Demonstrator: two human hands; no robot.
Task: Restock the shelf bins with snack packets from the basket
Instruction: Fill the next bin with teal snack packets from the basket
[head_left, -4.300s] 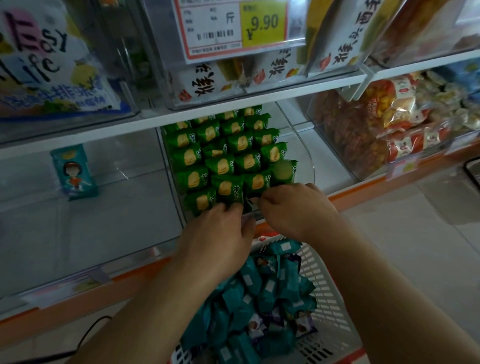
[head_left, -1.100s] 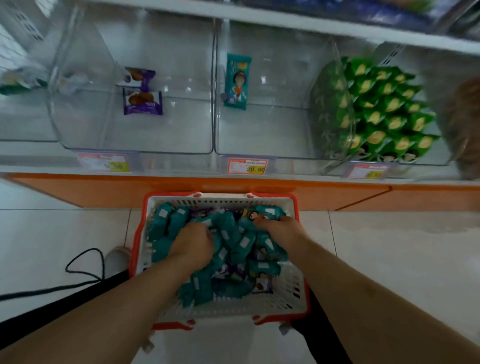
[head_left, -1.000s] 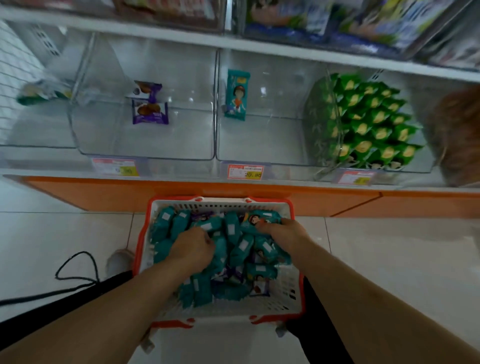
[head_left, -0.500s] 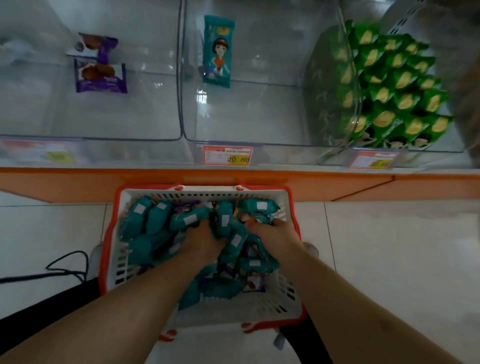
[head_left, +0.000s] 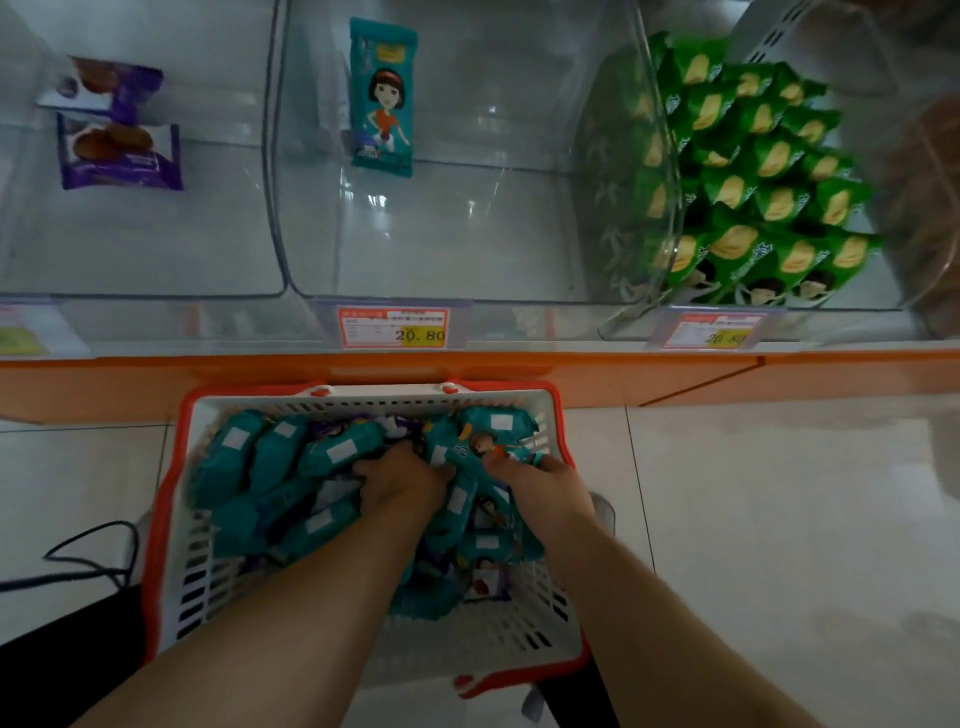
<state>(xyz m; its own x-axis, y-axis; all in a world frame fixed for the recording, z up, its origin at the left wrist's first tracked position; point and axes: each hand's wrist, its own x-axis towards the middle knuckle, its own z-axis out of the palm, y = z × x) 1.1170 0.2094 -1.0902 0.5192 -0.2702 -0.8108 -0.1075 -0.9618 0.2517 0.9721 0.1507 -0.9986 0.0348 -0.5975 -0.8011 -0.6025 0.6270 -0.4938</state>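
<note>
A white basket with an orange rim (head_left: 171, 525) stands on the floor below the shelf, heaped with teal snack packets (head_left: 270, 457). Both hands are sunk into the heap. My left hand (head_left: 397, 480) has its fingers curled down among the packets. My right hand (head_left: 545, 493) grips teal packets at the heap's right side, thumb on top. Above, the middle clear shelf bin (head_left: 441, 234) holds one teal packet (head_left: 382, 98) standing at its back.
The left bin holds two purple packets (head_left: 119, 150). The right bin is filled with rows of green packets (head_left: 753, 197). Price tags (head_left: 392, 327) line the shelf's front above an orange base. A black cable (head_left: 88, 556) lies on the tiled floor at left.
My hands moved from the green packets in the right bin down into the basket. In the last second they closed toward each other in the teal heap, and the view moved nearer.
</note>
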